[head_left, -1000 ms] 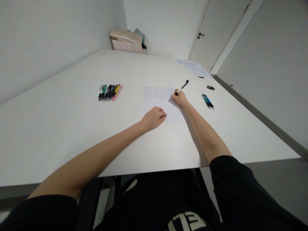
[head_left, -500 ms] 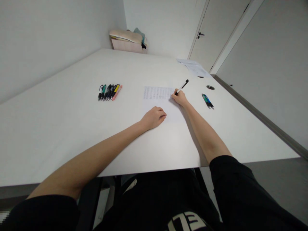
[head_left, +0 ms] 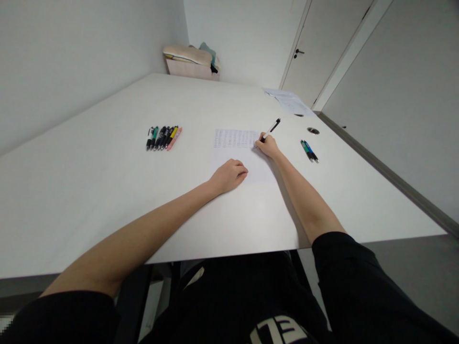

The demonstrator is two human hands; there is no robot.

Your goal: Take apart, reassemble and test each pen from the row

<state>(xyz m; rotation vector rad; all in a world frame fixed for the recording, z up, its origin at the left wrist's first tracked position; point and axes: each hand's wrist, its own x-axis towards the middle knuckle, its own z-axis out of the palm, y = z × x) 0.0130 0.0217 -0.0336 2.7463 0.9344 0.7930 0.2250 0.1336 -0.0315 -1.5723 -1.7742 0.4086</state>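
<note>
Gripping the pen [head_left: 272,128] in closed fingers, the right hand [head_left: 267,145] rests at the right edge of the sheet [head_left: 260,169], hiding the pen's tip and the end of the printed rows. The pen slants up and to the right. Loosely open, the left hand [head_left: 229,175] lies palm down over the sheet's lower left corner. Left of the sheet is a row of pens [head_left: 163,138]; to its right, two pens [head_left: 310,151] lie side by side, near a round fitting [head_left: 313,130]. Papers [head_left: 289,101] overlap farther back on the table [head_left: 107,186]. Beyond its far edge, a cushion [head_left: 188,53] tops a box [head_left: 190,69].
</note>
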